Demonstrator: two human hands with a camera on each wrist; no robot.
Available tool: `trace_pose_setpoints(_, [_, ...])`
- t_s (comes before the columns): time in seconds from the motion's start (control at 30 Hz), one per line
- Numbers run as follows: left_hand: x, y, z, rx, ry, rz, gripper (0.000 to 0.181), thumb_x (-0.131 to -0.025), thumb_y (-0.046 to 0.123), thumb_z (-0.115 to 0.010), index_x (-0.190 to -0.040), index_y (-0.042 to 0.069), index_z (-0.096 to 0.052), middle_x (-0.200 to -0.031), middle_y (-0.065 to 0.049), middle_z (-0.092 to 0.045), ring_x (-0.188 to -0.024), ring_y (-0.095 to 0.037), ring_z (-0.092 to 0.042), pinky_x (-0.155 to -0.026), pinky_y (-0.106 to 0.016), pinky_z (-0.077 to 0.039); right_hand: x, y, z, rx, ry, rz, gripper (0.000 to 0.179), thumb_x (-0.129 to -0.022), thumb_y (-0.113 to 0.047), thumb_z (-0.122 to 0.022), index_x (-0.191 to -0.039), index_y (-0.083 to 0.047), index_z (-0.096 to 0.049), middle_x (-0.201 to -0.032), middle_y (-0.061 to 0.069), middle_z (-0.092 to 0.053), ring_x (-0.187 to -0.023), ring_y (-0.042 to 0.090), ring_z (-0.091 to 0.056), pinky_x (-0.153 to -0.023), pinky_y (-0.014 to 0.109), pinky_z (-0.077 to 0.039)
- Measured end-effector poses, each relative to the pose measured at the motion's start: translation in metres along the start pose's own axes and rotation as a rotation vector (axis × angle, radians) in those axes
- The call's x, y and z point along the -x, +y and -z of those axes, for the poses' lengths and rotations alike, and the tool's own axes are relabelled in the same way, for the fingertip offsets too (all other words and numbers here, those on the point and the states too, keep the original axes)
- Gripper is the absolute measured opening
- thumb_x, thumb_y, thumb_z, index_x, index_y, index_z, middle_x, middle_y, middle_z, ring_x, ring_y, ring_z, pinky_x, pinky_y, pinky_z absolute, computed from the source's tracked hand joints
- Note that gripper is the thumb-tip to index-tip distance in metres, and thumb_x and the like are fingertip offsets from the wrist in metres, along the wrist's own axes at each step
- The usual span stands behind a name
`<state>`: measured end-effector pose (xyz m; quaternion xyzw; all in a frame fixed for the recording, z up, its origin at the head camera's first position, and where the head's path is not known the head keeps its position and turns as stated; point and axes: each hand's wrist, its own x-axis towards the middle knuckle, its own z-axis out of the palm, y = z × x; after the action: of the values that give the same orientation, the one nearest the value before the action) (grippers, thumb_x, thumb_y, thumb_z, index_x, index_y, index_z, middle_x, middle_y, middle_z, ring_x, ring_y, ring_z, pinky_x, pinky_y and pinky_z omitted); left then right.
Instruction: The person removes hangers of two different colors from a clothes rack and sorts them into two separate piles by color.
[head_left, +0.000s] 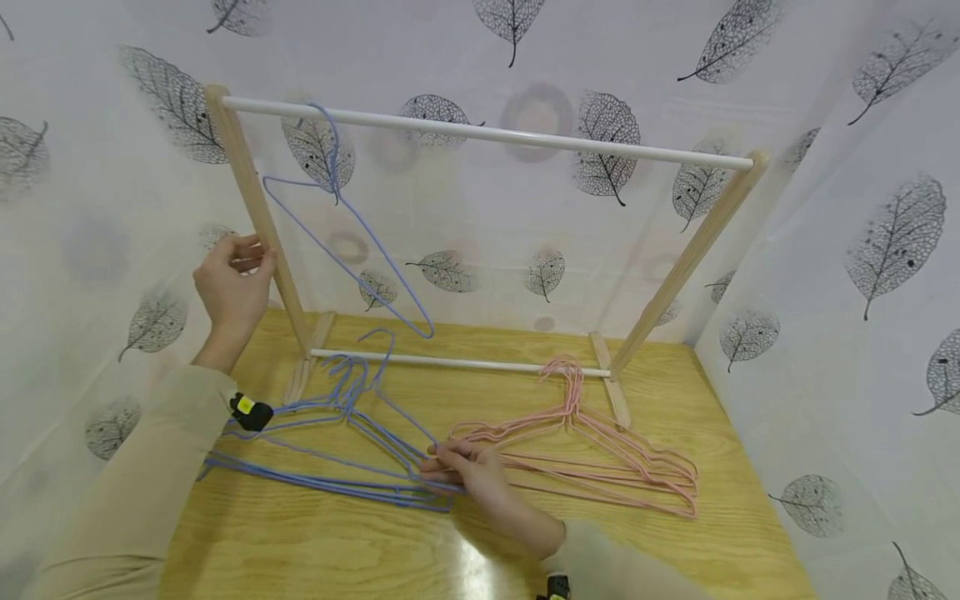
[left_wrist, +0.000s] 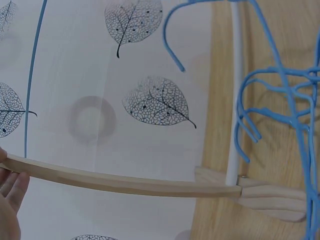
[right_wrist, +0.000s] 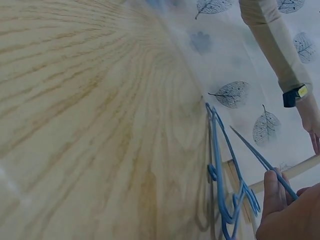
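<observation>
My left hand (head_left: 234, 279) grips the left wooden post (head_left: 258, 200) of a clothes rack, thumb on one side and fingers on the other. With my right hand (head_left: 480, 475) I pinch the corner of a blue hanger (head_left: 405, 415), whose hook end is tilted up above the others. Beneath it lies a pile of blue hangers (head_left: 300, 481) on the wooden table. Another blue hanger (head_left: 335, 167) hangs by its hook from the white top rail (head_left: 487, 130), near the left post. In the right wrist view, the held hanger (right_wrist: 255, 152) runs between thumb and fingers.
Several pink hangers (head_left: 573, 408) lie stacked on the table (head_left: 322, 550), right of my right hand. A white lower bar (head_left: 465, 362) joins the rack's feet. Behind and beside the table hangs a pale curtain (head_left: 825, 250) printed with leaves.
</observation>
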<state>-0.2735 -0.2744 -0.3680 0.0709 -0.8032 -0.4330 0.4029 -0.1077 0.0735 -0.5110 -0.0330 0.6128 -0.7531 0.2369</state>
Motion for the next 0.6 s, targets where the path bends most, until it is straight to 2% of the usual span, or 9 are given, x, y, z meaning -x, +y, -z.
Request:
trace_pose_setpoints(0.23, [0.000,0.002,0.001,0.007,0.002,0.010,0.027,-0.098,0.018,-0.072,-0.116,-0.002,-0.074,-0.111,-0.024,-0.079,-0.073,0.031,-0.050,-0.074,0.004,-0.047,-0.002,0.005,-0.013,0.021,-0.013,0.003,0.039,-0.106,-0.014,-0.061,-0.130,0.017,-0.061,-0.112,0.025,-0.078,-0.096,0.017,-0.081,-0.090,0.030,-0.066])
trace_pose_setpoints(0.4, [0.000,0.003,0.000,0.001,-0.001,0.005,0.027,-0.099,0.017,-0.071,-0.117,-0.003,-0.073,-0.112,-0.024,-0.079,-0.073,0.031,-0.049,-0.074,0.005,-0.047,-0.006,0.010,-0.017,0.045,-0.036,0.011,0.034,-0.105,-0.007,-0.060,-0.128,0.019,-0.062,-0.113,0.031,-0.075,-0.100,0.027,-0.081,-0.094,0.031,-0.065])
trace_pose_setpoints(0.6, [0.000,0.002,0.000,0.003,0.000,0.004,0.027,-0.099,0.017,-0.071,-0.117,-0.002,-0.073,-0.112,-0.024,-0.078,-0.073,0.032,-0.049,-0.075,0.004,-0.048,-0.010,0.016,-0.017,0.037,-0.038,-0.005,0.033,-0.104,-0.005,-0.061,-0.125,0.020,-0.062,-0.113,0.031,-0.075,-0.101,0.028,-0.081,-0.093,0.032,-0.065])
